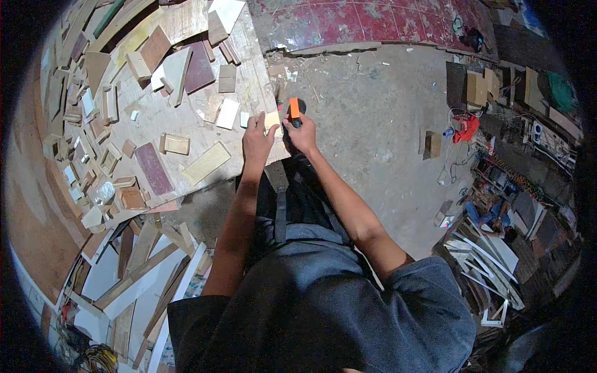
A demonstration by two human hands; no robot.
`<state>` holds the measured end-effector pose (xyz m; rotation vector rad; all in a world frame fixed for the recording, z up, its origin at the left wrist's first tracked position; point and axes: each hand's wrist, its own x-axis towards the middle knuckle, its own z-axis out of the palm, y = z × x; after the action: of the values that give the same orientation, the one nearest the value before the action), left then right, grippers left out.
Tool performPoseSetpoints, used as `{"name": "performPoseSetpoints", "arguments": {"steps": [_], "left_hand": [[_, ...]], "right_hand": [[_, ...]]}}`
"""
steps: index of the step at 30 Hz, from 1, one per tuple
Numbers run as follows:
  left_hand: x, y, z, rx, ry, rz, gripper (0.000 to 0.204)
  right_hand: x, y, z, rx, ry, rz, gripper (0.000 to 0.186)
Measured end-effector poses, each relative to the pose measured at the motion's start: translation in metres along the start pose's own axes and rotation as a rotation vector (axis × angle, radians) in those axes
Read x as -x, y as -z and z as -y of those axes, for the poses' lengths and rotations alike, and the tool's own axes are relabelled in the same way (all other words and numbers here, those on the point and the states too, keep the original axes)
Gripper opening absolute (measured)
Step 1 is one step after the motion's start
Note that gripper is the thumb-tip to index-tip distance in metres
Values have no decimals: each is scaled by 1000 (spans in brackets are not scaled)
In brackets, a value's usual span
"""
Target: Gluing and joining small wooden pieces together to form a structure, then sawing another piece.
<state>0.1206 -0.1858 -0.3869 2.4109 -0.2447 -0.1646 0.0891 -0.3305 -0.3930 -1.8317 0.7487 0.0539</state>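
Observation:
My right hand (301, 135) is closed on a black tool with an orange top (294, 107) at the table's right edge. My left hand (258, 140) lies just left of it, fingers stretched and apart, on or beside a small pale wooden piece (272, 122); its fingertips partly hide what is under them. A small light-blue piece (244, 117) sits by its fingers, and a white block (227, 114) lies further left. A longer pale board (206, 161) rests below and left on the worktable (221, 140).
Wood offcuts (152, 53) cover much of the table. Boards and strips (143, 273) are piled below it. Concrete floor (379, 105) lies to the right, with cables, a red object (465, 127), a person (494, 221) among materials at far right, and white frames (482, 267).

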Motion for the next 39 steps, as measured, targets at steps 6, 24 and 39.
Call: {"name": "performPoseSetpoints", "arguments": {"steps": [6,24,39], "left_hand": [[0,2,2,22,-25,-19,54],[-34,-17,-13,-175,-41,-128,25],[-41,-33,-16,-277,90,-212,23]], "right_hand": [[-2,-5,4,76,-8,104,24],[-15,-11,-8,51,-17,84,28],[-16,-10,-6,11,-72,125,20]]}}
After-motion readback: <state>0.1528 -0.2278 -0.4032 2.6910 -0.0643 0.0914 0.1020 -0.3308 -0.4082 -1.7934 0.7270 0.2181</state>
